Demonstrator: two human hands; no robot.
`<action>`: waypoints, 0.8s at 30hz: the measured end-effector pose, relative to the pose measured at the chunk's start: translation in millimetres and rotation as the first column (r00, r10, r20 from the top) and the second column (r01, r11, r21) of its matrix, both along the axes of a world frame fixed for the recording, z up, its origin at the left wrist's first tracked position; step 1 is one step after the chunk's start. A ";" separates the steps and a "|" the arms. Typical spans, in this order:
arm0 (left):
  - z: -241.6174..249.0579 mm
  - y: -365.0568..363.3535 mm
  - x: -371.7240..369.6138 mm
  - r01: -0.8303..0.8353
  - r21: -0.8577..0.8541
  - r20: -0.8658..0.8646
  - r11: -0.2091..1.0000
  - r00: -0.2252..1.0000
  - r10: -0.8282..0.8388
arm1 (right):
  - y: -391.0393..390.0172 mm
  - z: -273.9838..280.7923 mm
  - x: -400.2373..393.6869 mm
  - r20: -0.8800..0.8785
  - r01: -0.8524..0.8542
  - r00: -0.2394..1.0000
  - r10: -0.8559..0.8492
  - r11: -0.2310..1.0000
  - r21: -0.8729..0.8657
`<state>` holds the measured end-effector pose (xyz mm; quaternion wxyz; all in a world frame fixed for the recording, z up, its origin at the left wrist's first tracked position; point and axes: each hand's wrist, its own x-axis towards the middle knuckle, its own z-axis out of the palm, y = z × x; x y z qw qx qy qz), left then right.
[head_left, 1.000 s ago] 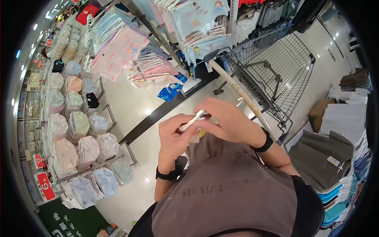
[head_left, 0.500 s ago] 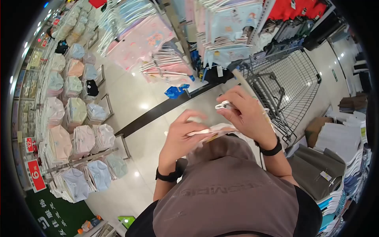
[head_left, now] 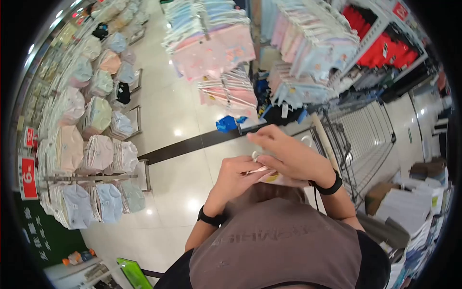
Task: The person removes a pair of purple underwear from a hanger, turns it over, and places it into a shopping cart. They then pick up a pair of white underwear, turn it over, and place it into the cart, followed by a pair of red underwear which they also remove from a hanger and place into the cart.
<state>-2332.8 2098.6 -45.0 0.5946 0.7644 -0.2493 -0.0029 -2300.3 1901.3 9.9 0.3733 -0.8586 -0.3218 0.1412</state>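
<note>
In front of my chest I hold a small pale pink garment (head_left: 284,181) with a yellow patch on it. My left hand (head_left: 234,177) is closed on its edge, with the fingers pinched together. My right hand (head_left: 296,156) is bent over the left, gripping a white plastic hanger (head_left: 255,155) whose curved end shows between the two hands. The right index finger sticks out. Behind the right hand a second white curved piece (head_left: 307,140) is visible. The hands hide most of the hanger and much of the garment.
A wire shopping cart (head_left: 363,149) stands at the right. Racks of pale children's underwear (head_left: 98,156) line the left; pink garments on hangers (head_left: 214,53) hang ahead. Red price signs (head_left: 28,177) are at far left. Folded clothes (head_left: 404,204) lie at the lower right.
My right hand has come down and left, bringing the white hanger piece against the garment at my left hand. The view has turned, so the racks sit further right.
</note>
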 end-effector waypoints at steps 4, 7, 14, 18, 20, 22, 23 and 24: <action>-9.6 37.4 -6.0 -0.257 0.073 -0.058 0.964 0.963 0.262 | -24.8 10.2 29.8 0.260 0.332 0.888 -0.378 0.921 0.205; -9.5 70.9 -10.6 -0.441 0.072 -0.147 0.895 0.883 0.447 | -62.7 -52.9 56.8 0.091 0.268 0.955 -0.282 0.952 0.148; -4.4 119.9 -5.4 -0.588 -0.235 -0.148 0.774 0.809 0.569 | -19.8 -94.5 40.1 -0.469 0.315 0.877 -0.102 0.860 0.401; -5.7 125.6 12.7 -0.561 -0.276 -0.089 0.780 0.823 0.560 | -17.1 -88.5 40.0 -0.375 0.381 0.905 -0.200 0.772 0.509; -6.0 125.5 25.6 -0.555 -0.286 -0.065 0.781 0.824 0.562 | -29.8 -84.3 36.0 -0.479 0.389 0.863 -0.158 0.814 0.432; -5.6 124.2 33.6 -0.503 -0.294 -0.030 0.813 0.855 0.518 | -35.2 -89.2 30.3 -0.510 0.445 0.836 -0.202 0.794 0.414; -5.7 124.9 36.3 -0.486 -0.262 -0.047 0.834 0.869 0.492 | -36.2 -93.0 27.8 -0.452 0.461 0.854 -0.258 0.777 0.428; -5.0 122.8 39.0 -0.478 -0.261 -0.049 0.839 0.874 0.483 | -35.3 -93.5 25.9 -0.389 0.472 0.867 -0.310 0.762 0.444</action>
